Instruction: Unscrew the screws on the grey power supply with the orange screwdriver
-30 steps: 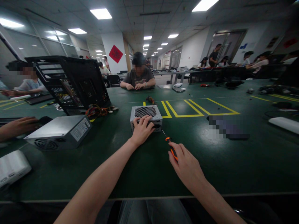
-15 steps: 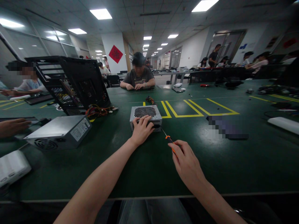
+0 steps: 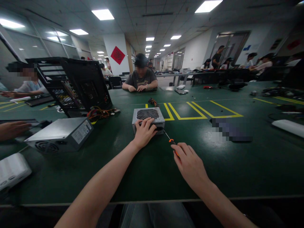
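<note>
A grey power supply unit point(image 3: 157, 120) with a honeycomb vent on top sits on the green table in front of me. My left hand point(image 3: 144, 130) lies over its near edge, fingers bent around a black part point(image 3: 159, 128) there that I cannot make out fully. My right hand point(image 3: 186, 160) is closed on the orange and black handle of a screwdriver point(image 3: 171, 141). The thin shaft slants up and left, its tip at the near right corner of the unit. Whether the tip sits in a screw is too small to tell.
A second power supply point(image 3: 57, 133) stands at left, before a black computer case point(image 3: 80, 85) with loose cables point(image 3: 101, 112). Another person's hand point(image 3: 14, 129) reaches in at far left. A white power strip point(image 3: 14, 169) lies near left, a blurred-out dark object point(image 3: 230, 129) at right.
My right hand and the screwdriver handle have shifted very slightly, the handle a touch lower. My left hand and the power supply have stayed in place.
</note>
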`<state>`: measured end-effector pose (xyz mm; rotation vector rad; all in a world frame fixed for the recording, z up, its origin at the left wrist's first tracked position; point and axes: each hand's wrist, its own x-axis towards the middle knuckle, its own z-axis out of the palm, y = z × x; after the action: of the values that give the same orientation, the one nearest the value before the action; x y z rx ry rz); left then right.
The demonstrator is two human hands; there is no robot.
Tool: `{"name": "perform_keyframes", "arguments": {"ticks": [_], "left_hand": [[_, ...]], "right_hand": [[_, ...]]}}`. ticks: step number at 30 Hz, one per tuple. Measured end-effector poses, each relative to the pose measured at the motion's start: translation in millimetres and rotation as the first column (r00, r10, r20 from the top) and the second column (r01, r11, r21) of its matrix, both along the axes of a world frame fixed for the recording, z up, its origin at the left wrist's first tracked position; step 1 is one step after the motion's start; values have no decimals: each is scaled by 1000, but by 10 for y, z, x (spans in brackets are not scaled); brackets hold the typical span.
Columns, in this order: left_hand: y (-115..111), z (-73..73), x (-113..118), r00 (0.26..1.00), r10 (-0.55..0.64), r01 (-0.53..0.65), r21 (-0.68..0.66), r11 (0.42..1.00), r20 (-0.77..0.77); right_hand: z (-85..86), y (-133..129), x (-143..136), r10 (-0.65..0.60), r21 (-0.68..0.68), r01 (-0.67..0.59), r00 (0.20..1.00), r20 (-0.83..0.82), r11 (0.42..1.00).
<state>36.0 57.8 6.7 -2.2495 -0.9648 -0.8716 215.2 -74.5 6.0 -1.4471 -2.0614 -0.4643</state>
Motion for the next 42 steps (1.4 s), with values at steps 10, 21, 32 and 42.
{"name": "perform_keyframes", "arguments": {"ticks": [10, 21, 32, 42], "left_hand": [[3, -3, 12, 1000, 8, -8, -2, 1000, 7], [10, -3, 23, 1000, 12, -12, -5, 1000, 12], [20, -13, 15, 1000, 0, 1, -7, 1000, 21], [8, -2, 22, 1000, -1, 1, -16, 1000, 24]], "right_hand": [[177, 89, 101, 48, -27, -50, 998, -46, 998], [269, 216, 185, 128, 131, -133, 991, 51, 982], [129, 204, 194, 149, 239, -151, 988, 28, 959], [93, 166, 81, 268, 194, -287, 956, 117, 938]]}}
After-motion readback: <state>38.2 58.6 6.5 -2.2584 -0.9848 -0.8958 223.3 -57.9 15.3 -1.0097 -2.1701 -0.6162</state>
